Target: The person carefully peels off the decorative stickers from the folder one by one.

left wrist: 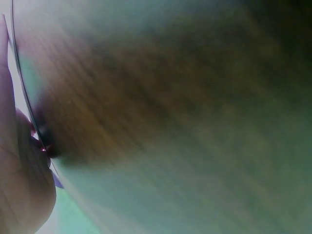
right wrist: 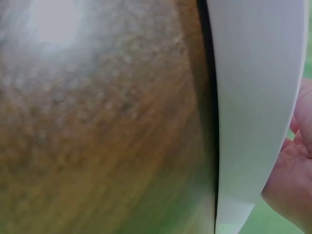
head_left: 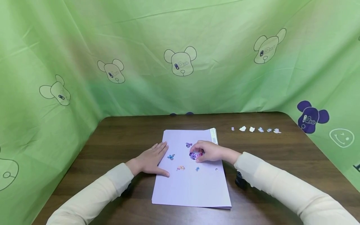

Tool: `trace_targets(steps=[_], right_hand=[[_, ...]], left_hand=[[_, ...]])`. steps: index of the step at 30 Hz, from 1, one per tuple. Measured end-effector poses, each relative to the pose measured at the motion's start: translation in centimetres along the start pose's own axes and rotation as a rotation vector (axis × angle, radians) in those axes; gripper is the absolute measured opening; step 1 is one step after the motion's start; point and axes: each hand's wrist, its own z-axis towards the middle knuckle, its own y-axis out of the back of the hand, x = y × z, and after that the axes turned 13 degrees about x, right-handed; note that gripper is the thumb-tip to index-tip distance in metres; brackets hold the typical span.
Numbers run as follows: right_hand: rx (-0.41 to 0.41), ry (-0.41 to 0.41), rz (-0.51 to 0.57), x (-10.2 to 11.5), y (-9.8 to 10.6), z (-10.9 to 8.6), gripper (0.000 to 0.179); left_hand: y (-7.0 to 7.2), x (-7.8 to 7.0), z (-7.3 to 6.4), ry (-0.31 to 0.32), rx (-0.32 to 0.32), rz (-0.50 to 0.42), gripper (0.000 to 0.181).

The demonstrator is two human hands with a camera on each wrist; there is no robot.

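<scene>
A stack of white paper [head_left: 191,190] lies on the dark wooden table. My left hand [head_left: 150,158] rests spread at the paper's left edge, fingertips on the sheet and thumb pointing inward. Over the right half of the sheet, my right hand [head_left: 209,151] pinches a purple and pink sticker-like cutout [head_left: 194,156] between thumb and fingers, which partly cover it. Around it on the sheet are a small purple cutout [head_left: 188,145], a blue one [head_left: 171,157], an orange-yellow one [head_left: 181,168] and a tiny blue one [head_left: 197,169]. Both wrist views show mostly blurred table and paper edge.
Several small white and pale cutouts [head_left: 252,129] lie in a row at the back right of the table [head_left: 126,131]. A small round mark [head_left: 216,169] shows near the paper's right edge. A printed label [head_left: 213,135] is at its top right corner. A green curtain [head_left: 180,93] encloses the table's back and sides.
</scene>
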Motion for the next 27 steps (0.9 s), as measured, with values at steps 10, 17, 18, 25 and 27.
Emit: trace_targets(steps=[10, 17, 18, 25, 27], right_hand=[[-0.009, 0.003, 0.006, 0.06, -0.03, 0.02, 0.027], [-0.037, 0.002, 0.024, 0.09, -0.07, -0.05, 0.02], [-0.04, 0.003, 0.032, 0.11, -0.11, -0.05, 0.019], [-0.049, 0.011, 0.087, -0.01, -0.4, -0.06, 0.017], [-0.059, 0.014, 0.114, -0.03, -0.42, -0.09, 0.016]], left_hand=[[-0.09, 0.08, 0.08, 0.0, 0.003, 0.007, 0.121], [-0.18, 0.22, 0.16, 0.0, 0.003, 0.011, 0.12], [-0.17, 0.23, 0.16, -0.001, 0.003, 0.013, 0.12], [-0.19, 0.07, 0.09, -0.002, 0.008, -0.011, 0.12], [-0.17, 0.05, 0.07, -0.003, 0.007, -0.012, 0.12]])
